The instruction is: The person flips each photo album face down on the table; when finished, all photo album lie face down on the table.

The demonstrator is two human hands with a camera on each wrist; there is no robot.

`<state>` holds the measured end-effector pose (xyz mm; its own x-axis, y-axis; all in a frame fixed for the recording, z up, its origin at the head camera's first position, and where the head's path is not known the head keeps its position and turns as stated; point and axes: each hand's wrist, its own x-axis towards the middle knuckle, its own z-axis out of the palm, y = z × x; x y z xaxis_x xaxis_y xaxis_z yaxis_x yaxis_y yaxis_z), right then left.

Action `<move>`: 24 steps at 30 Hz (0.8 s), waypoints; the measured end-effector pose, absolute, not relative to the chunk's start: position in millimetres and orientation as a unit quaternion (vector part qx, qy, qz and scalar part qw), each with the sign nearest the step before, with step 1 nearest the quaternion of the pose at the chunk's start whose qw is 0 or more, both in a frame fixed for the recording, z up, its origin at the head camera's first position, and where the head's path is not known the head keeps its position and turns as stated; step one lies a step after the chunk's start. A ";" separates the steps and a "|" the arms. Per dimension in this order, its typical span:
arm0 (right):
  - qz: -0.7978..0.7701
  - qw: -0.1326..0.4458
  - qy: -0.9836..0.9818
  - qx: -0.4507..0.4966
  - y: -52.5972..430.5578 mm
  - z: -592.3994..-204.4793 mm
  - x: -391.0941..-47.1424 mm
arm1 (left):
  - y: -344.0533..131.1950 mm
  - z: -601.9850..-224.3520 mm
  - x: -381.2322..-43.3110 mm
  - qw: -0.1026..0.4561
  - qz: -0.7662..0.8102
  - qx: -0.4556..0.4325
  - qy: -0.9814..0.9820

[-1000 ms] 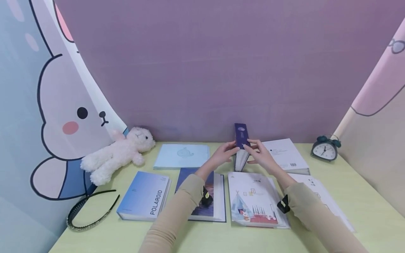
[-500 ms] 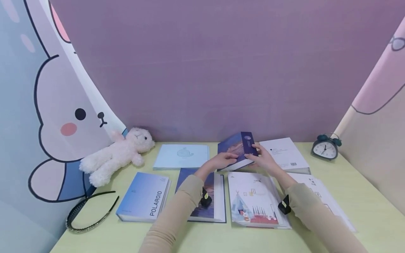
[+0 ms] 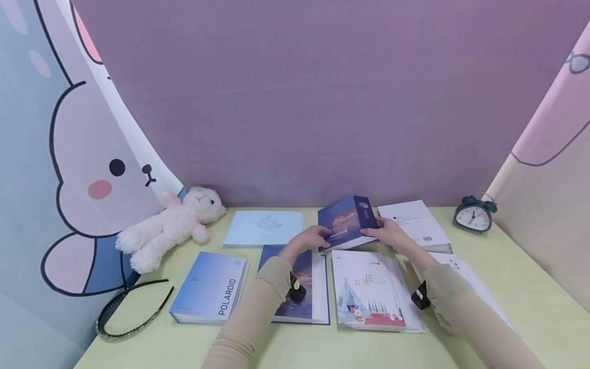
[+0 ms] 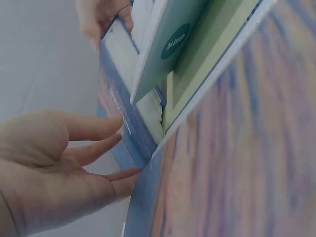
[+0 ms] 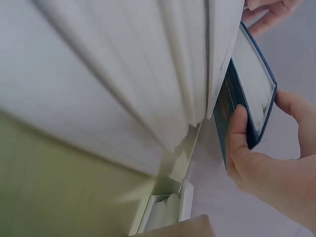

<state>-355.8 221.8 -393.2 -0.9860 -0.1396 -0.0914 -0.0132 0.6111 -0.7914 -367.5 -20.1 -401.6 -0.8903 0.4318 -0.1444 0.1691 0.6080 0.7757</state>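
Note:
A dark blue photo album [image 3: 340,220] with a mountain picture on its cover is tilted at the back of the table, right of centre. My right hand [image 3: 392,233] grips its spine side, thumb on the cover; the right wrist view shows the same right hand [image 5: 276,163] with fingers around the thick edge. My left hand [image 3: 310,239] is at the album's left edge. In the left wrist view its fingers [image 4: 94,127] are fairly straight, fingertips at the cover. A white album with a tent drawing [image 3: 369,292] lies just in front.
A pale blue whale album [image 3: 262,228], a blue POLAROID album [image 3: 209,287] and another sunset-covered album [image 3: 295,302] lie on the left. White albums [image 3: 415,223] lie on the right near an alarm clock [image 3: 473,215]. A plush toy [image 3: 172,225] and a headband [image 3: 129,318] are far left.
The album turned from spine-on to cover-facing, then tipped lower toward the table. My left hand moved left from its cover to its left edge; the right hand stayed at the spine.

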 end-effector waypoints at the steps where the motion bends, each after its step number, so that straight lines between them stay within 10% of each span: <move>1: -0.432 0.073 0.898 -0.045 222.7 -393.5 -355.6 | -22.1 -401.8 -367.4 0.166 0.407 0.164 0.883; 24: -0.410 0.141 0.899 -0.058 230.3 -398.3 -351.0 | -49.7 -395.6 -368.9 0.182 0.300 0.230 0.908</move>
<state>-351.0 230.3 -398.3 -0.9534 -0.2209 -0.2056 0.0107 0.6562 -0.7545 -368.9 -49.7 -395.6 -0.8283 0.5262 -0.1926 0.3077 0.7144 0.6285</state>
